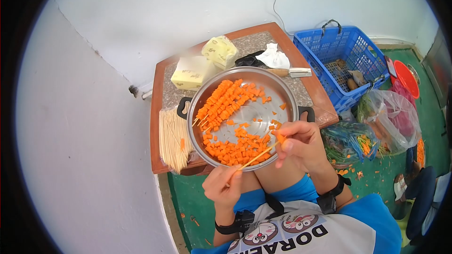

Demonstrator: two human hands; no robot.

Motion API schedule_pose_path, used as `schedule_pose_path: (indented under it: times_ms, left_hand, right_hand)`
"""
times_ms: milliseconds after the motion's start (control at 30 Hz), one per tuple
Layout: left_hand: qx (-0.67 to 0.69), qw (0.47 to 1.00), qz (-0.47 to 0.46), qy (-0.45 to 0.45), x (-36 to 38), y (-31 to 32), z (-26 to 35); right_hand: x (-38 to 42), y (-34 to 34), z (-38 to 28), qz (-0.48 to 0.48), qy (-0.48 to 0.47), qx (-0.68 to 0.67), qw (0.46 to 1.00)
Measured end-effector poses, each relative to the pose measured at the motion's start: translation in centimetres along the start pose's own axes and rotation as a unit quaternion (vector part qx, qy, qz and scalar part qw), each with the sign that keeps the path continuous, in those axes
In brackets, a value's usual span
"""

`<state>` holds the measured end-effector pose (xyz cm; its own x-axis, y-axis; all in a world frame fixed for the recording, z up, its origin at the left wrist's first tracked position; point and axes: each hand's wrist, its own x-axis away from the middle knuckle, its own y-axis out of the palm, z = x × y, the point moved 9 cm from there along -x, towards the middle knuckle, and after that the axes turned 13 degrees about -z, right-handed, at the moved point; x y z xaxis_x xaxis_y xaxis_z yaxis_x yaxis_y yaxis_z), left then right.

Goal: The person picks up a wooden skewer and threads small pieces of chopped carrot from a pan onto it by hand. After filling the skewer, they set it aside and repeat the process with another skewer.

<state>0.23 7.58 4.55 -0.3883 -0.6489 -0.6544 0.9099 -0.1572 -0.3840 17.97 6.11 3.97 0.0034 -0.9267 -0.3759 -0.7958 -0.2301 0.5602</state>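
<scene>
My left hand (pixel 223 189) pinches one end of a thin bamboo skewer (pixel 256 158), which slants up to the right over the near rim of a steel pot (pixel 258 111). At its far end my right hand (pixel 302 146) is closed on a carrot piece (pixel 280 137) at the skewer's tip. Inside the pot, loose carrot pieces (pixel 238 149) lie along the near side. Finished-looking rows of carrot skewers (pixel 221 101) are stacked at the pot's left. A bundle of bare skewers (pixel 172 138) lies left of the pot.
Two yellow tissue packs (pixel 194 72), a peeler-like tool with a wooden handle (pixel 291 72) and white crumpled tissue (pixel 273 57) are behind the pot. To the right stand a blue crate (pixel 329 84), plastic bags (pixel 351 141) and a red basin (pixel 406 77). Another person's leg (pixel 420 190) shows far right.
</scene>
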Motion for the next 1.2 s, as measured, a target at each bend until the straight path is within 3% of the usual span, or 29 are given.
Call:
schedule_pose_path:
  times_ms: [33,167,333,567,667,733,767,800,833,867,933,967,1000,1033,1067,1133,1167,1200]
  left_hand:
    - [0.041,0.999,0.012,-0.031,0.0,-0.2,-0.5]
    - [0.006,1.000,0.000,-0.018,0.2,-0.2,0.1]
    - [-0.073,0.996,0.005,0.046,0.3,-0.1,1.3]
    - [-0.063,0.997,0.024,0.028,0.6,-0.2,1.4]
    - [-0.033,0.999,0.011,0.003,0.5,-0.2,1.0]
    - [0.048,0.989,-0.051,-0.131,0.7,0.6,-1.1]
    - [0.048,0.989,-0.051,-0.131,0.6,0.1,-1.3]
    - [0.339,0.898,-0.089,-0.265,1.8,1.8,-4.3]
    - [0.592,0.707,-0.117,-0.370,3.6,4.6,-4.8]
    - [0.592,0.707,-0.116,-0.370,3.7,4.7,-4.8]
    - [0.509,0.779,-0.117,-0.346,3.3,4.2,-4.9]
    - [0.509,0.779,-0.118,-0.346,3.2,4.5,-4.7]
    - [0.296,0.923,-0.086,-0.229,1.3,2.0,-3.4]
    - [0.059,0.993,-0.046,-0.094,0.2,0.2,-0.6]
    - [0.059,0.993,-0.046,-0.094,0.1,0.6,-0.8]
    - [-0.053,0.996,0.041,0.055,0.1,-0.3,1.4]
    - [-0.053,0.996,0.042,0.054,0.4,-0.6,1.6]
    - [0.073,0.992,-0.028,-0.100,0.6,0.1,-1.4]
  right_hand:
    - [-0.1,0.5,-0.2,-0.031,-0.010,0.009,0.999]
    - [-0.6,0.6,-1.4,-0.013,0.000,0.081,0.997]
    - [0.0,-0.4,-0.7,0.044,0.086,0.139,0.986]
    - [0.1,-0.5,-0.6,0.045,0.081,0.131,0.987]
    - [0.0,0.4,-1.3,0.023,0.076,0.128,0.989]
    - [0.0,0.8,-1.5,0.001,0.085,0.133,0.987]
    - [0.0,0.6,-1.3,0.001,0.085,0.133,0.987]
    - [-0.2,1.3,-1.5,-0.056,0.041,0.157,0.985]
    - [-0.2,2.2,-1.9,-0.113,-0.003,0.180,0.977]
    - [-0.2,2.4,-1.9,-0.113,-0.003,0.180,0.977]
    - [-0.2,2.7,-2.1,-0.111,-0.015,0.187,0.976]
    - [-0.2,2.7,-2.1,-0.111,-0.016,0.188,0.976]
    - [-0.2,2.3,-2.0,-0.096,-0.004,0.187,0.978]
    - [-0.2,2.0,-1.8,-0.081,0.008,0.187,0.979]
    - [-0.2,2.2,-1.8,-0.081,0.008,0.187,0.979]
    - [0.0,1.5,-0.8,-0.015,0.061,0.111,0.992]
    - [0.0,1.4,-0.8,-0.016,0.062,0.111,0.992]
    - [0.0,1.6,-0.7,-0.039,0.063,0.112,0.991]
